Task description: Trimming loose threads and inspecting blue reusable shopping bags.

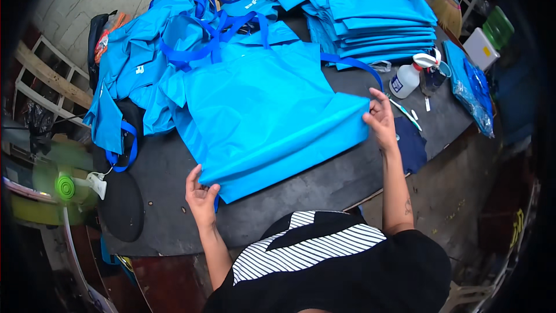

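A bright blue tote bag (260, 110) lies spread on the dark table, its handles away from me and its bottom edge toward me. At the bag's near left corner, my left hand (202, 200) is closed with thumb and fingers on either side of the fabric. My right hand (380, 120) pinches the bag's right bottom corner between thumb and fingers. Between the two hands the bottom panel shows a long fold. Dark blue handles (217, 40) loop over at the bag's far side.
More blue bags (145, 58) are heaped at the left. A neat stack of folded bags (376, 17) stands at the back right. Near it are a spray bottle (405, 79), a toothbrush (407, 115) and a navy cloth (410, 145). A green fan (65, 186) is left of the table (168, 214).
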The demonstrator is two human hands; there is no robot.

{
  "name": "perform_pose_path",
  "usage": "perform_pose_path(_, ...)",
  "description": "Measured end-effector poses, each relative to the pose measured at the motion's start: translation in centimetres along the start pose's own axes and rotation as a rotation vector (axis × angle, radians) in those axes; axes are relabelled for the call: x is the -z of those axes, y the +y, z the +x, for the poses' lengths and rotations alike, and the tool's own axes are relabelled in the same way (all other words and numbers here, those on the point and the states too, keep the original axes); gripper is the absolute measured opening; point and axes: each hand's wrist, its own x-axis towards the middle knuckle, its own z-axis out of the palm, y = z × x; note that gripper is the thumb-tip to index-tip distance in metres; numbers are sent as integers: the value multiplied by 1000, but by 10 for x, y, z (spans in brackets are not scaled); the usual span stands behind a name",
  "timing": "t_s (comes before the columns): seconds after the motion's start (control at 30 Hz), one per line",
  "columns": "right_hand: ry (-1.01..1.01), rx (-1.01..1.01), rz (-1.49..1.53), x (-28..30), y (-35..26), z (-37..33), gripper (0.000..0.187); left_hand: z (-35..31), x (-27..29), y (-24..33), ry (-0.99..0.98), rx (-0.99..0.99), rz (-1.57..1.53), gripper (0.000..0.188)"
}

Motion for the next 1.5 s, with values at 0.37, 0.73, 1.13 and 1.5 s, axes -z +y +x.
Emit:
perform_pose_path(0.37,-214,-7,-247,19,-16,-27,15,-31,3,-16,191,-326,360,14)
perform_pose_path(0.73,-12,-211,-491,6,3,-83,11,-55,10,-59,117,197,329,10)
perform_pose_path(1.13,13,-20,-1179,25,10,-129,11,-70,15,-68,18,-145,1049,16)
perform_pose_path(1.5,153,96,-1278,1,14,-134,11,-60,5,-44,52,-71,874,12)
